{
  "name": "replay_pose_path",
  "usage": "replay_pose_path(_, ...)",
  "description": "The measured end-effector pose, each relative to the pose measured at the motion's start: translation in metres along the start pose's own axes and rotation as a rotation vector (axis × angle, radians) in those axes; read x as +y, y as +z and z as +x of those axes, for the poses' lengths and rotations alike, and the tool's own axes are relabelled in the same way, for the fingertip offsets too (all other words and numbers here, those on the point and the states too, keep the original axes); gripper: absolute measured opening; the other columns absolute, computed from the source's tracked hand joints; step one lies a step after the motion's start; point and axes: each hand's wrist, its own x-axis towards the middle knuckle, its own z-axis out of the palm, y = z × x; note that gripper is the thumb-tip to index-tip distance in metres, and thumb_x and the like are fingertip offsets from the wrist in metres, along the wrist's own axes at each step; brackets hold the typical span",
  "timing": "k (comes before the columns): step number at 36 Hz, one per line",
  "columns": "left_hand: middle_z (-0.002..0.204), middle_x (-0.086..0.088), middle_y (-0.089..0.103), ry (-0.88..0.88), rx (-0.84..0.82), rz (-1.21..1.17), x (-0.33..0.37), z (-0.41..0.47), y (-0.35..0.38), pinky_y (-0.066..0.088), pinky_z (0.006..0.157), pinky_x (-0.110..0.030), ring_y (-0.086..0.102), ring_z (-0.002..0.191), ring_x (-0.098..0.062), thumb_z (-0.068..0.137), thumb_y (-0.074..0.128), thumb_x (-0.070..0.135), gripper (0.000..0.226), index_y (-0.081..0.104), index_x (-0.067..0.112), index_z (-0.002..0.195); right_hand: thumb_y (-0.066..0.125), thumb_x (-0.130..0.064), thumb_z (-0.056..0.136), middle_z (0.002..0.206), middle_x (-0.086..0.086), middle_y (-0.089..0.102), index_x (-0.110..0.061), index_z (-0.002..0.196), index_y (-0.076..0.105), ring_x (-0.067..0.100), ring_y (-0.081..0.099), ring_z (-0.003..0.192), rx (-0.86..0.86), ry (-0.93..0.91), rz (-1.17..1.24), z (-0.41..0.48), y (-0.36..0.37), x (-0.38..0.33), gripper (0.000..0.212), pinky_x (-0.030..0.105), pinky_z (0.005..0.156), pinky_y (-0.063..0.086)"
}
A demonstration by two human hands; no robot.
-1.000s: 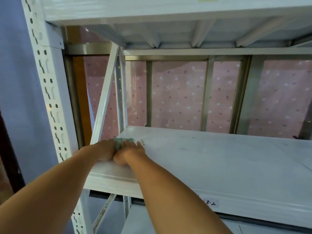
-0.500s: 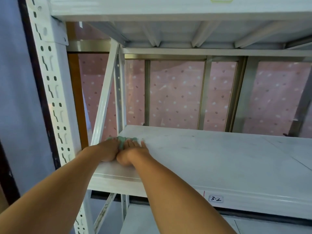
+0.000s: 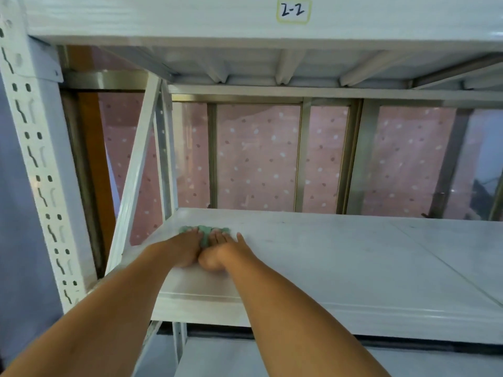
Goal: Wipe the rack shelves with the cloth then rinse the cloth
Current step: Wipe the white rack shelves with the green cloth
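— Since the earlier frame, what has changed?

— Both your hands have slid a little further in along the shelf (image 3: 326, 257), and your head has tipped up, so the label (image 3: 293, 10) reading 2-2 on the shelf above now shows. Only the head view is on offer.

— Where is the cloth (image 3: 204, 232)?

— Near the shelf's left end, flat under your palms. Green edges peek out past your fingertips.

— And my grip?

— Your left hand (image 3: 183, 246) and right hand (image 3: 226, 248) lie side by side, touching, fingers laid out flat and pressing down, not pinching.

— How will it handle?

— Soft and light, I judge, and likely to bunch. Keep your palms spread over its middle; for rinsing, gather it by an edge.
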Motion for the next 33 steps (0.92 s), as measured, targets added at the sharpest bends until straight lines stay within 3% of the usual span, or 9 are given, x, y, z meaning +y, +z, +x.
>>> replay_pose_path(16,0.162,-0.018,0.019,0.065,-0.055,0.038,0.142,0.007,0.028,0.017,0.12,-0.035,0.02,0.149,-0.031,0.103,0.039,0.008,0.053,0.024,-0.001,0.153,0.016,-0.052,0.099,0.166,-0.003,-0.018,-0.022,0.159,-0.012,0.017,-0.014,0.153,0.033,0.063,0.054,-0.056,0.009,0.136,0.072,0.051,0.12,-0.014)
replay_pose_path(19,0.161,-0.015,0.022,0.059,-0.105,0.03,0.169,0.011,0.033,0.021,0.12,-0.035,0.027,0.147,-0.03,0.105,0.033,0.011,0.052,0.02,0.002,0.155,0.017,-0.048,0.1,0.166,-0.004,-0.014,-0.021,0.16,-0.008,0.016,-0.011,0.154,0.052,0.072,0.084,-0.07,0.011,0.163,0.07,0.049,0.122,-0.011)
replay_pose_path(22,0.157,-0.01,0.033,0.046,-0.153,-0.001,0.198,0.012,0.037,0.032,0.116,-0.034,0.04,0.139,-0.027,0.107,0.026,0.016,0.05,0.019,0.01,0.156,0.025,-0.043,0.099,0.168,0.001,-0.002,-0.021,0.161,0.001,0.02,0.004,0.154,0.061,0.097,0.098,-0.081,0.008,0.185,0.07,0.044,0.124,0.002)
replay_pose_path(25,0.15,-0.01,0.043,0.052,-0.158,0.047,0.227,0.01,0.04,0.038,0.105,-0.03,0.05,0.129,-0.025,0.105,0.034,0.014,0.05,0.025,0.011,0.154,0.041,-0.038,0.099,0.164,0.007,0.025,-0.02,0.16,0.017,0.029,0.034,0.145,0.054,0.131,0.193,-0.1,-0.002,0.206,0.068,0.043,0.117,0.028)
replay_pose_path(27,0.147,-0.011,0.047,0.058,-0.159,0.096,0.243,0.007,0.043,0.039,0.101,-0.028,0.052,0.126,-0.026,0.104,0.038,0.012,0.05,0.029,0.009,0.153,0.046,-0.033,0.1,0.16,0.009,0.033,-0.017,0.158,0.025,0.031,0.041,0.14,0.056,0.117,0.229,-0.111,-0.004,0.219,0.064,0.042,0.114,0.034)
replay_pose_path(29,0.147,-0.014,0.046,0.043,-0.156,0.114,0.257,0.009,0.046,0.038,0.107,-0.032,0.049,0.131,-0.029,0.102,0.039,0.012,0.049,0.033,0.006,0.151,0.048,-0.029,0.099,0.16,0.009,0.032,-0.016,0.158,0.025,0.031,0.041,0.14,0.098,0.101,0.227,-0.117,-0.004,0.232,0.065,0.043,0.115,0.034)
replay_pose_path(33,0.142,-0.02,0.05,0.003,-0.125,0.152,0.274,0.013,0.048,0.041,0.107,-0.039,0.05,0.13,-0.034,0.099,0.048,0.015,0.044,0.046,0.001,0.141,0.052,-0.025,0.097,0.167,0.003,0.01,-0.012,0.159,0.017,0.022,0.016,0.153,0.218,0.021,0.083,-0.125,-0.009,0.247,0.073,0.041,0.121,0.023)
